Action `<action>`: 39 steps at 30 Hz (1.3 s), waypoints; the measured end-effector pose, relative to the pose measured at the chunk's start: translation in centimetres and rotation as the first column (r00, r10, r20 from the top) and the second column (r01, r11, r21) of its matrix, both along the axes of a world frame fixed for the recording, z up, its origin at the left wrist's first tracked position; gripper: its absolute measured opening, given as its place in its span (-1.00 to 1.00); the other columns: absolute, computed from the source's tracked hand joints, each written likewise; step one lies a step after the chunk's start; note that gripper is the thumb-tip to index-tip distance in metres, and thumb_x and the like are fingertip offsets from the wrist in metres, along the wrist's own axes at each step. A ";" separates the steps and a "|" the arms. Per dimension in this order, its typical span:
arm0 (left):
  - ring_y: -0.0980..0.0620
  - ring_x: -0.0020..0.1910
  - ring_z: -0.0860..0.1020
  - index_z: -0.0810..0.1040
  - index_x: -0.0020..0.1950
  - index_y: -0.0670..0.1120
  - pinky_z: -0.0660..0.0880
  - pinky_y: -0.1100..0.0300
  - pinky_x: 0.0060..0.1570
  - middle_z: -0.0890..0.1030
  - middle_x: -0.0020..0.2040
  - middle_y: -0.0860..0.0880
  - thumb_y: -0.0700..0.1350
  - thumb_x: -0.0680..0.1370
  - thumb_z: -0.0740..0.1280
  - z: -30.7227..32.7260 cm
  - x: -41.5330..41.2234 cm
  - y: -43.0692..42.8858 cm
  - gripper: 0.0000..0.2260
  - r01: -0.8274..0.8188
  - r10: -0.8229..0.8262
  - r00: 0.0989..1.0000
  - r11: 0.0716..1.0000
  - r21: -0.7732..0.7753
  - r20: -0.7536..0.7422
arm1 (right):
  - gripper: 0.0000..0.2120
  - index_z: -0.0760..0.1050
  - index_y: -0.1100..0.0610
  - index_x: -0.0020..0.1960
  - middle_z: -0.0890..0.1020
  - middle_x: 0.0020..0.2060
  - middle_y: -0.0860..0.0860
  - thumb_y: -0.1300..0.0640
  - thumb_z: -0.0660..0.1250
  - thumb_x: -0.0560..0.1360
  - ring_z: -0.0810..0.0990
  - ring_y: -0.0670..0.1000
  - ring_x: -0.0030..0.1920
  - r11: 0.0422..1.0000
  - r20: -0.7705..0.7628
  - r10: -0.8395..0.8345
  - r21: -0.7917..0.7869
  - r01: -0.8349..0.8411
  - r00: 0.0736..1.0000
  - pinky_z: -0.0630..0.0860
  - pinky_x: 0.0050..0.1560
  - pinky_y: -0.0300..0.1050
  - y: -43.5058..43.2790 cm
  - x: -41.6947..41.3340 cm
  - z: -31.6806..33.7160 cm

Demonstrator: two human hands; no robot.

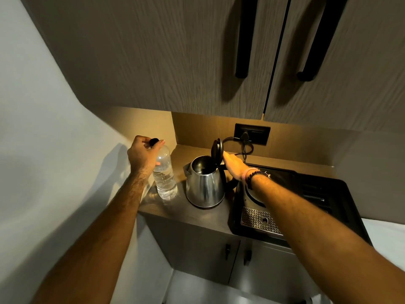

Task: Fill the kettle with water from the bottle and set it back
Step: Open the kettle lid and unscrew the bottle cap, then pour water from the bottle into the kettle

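A steel kettle (205, 185) stands on the wooden counter (197, 216), off its round base (252, 195), with its black lid (216, 150) tipped up. My right hand (234, 166) rests on the top of the kettle's handle, just behind the lid hinge. To the left stands a clear plastic water bottle (164, 178), upright and partly full. My left hand (142, 156) is closed around its neck, and its fingertips pinch the black cap (154, 141).
A black tray (328, 194) with a perforated metal drip plate (258, 220) fills the counter's right side. The kettle cord (243, 150) runs to a wall socket (252, 133) behind. Upper cabinets hang close overhead, and a white wall lies to the left.
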State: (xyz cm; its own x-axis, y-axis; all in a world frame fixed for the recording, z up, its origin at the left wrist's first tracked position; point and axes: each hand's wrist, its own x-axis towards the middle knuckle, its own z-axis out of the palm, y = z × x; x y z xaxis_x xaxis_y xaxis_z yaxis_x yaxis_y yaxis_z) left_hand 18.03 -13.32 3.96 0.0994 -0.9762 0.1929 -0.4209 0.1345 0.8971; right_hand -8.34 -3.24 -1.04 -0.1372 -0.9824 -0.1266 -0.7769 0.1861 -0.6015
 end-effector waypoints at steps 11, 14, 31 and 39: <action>0.05 -0.06 0.53 0.63 0.13 -0.14 0.52 0.25 -0.14 0.58 0.04 -0.07 0.02 0.52 0.45 -2.2 -1.0 4.7 -0.72 -0.091 0.122 0.991 0.897 -0.432 0.045 | -0.58 0.42 0.14 0.33 0.55 0.33 0.24 -0.08 -0.06 0.75 0.52 0.27 0.31 1.000 0.026 -0.007 -0.003 0.007 1.000 0.40 0.39 0.27 -0.2 0.0 0.0; -0.07 -0.09 0.56 0.67 0.10 -0.18 0.57 0.08 -0.13 0.59 0.00 -0.15 -0.09 0.49 0.49 -9.4 -1.1 8.0 -0.75 0.001 0.071 0.980 0.934 -0.358 0.188 | -0.61 0.42 0.17 0.33 0.55 0.33 0.25 -0.04 -0.04 0.75 0.53 0.27 0.30 1.000 0.015 -0.008 0.007 0.008 1.000 0.41 0.38 0.24 -0.3 0.0 -0.1; -0.25 0.13 0.49 0.55 0.19 -0.18 0.52 -0.15 0.06 0.51 0.15 -0.24 -0.04 0.35 0.60 -19.4 0.2 8.2 -0.50 -0.073 0.043 0.962 0.992 0.102 0.269 | -0.46 0.40 -0.01 0.24 0.57 0.27 0.19 -0.34 -0.11 0.58 0.55 0.24 0.25 0.999 0.041 -0.035 -0.012 0.035 0.999 0.43 0.36 0.36 -0.8 -0.4 -1.1; -0.11 0.25 0.53 0.34 0.42 -0.05 0.52 0.04 0.19 0.54 0.32 -0.12 0.21 0.16 0.64 -10.4 -1.1 1.5 -0.06 -0.197 0.196 0.980 0.980 -0.022 -0.045 | -0.50 0.42 -0.16 0.11 0.57 0.22 0.14 -0.41 -0.15 0.55 0.54 0.21 0.23 0.996 0.096 -0.083 -0.020 0.085 0.992 0.40 0.36 0.38 -0.9 -0.3 -1.5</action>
State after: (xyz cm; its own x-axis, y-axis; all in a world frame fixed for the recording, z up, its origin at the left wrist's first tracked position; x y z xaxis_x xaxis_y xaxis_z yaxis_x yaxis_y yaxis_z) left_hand 16.89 -11.84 -6.40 0.2971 -0.9315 0.2100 -0.4033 0.0770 0.9118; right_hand -8.64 -4.16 -2.55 -0.2081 -0.9708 -0.1193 -0.6979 0.2328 -0.6773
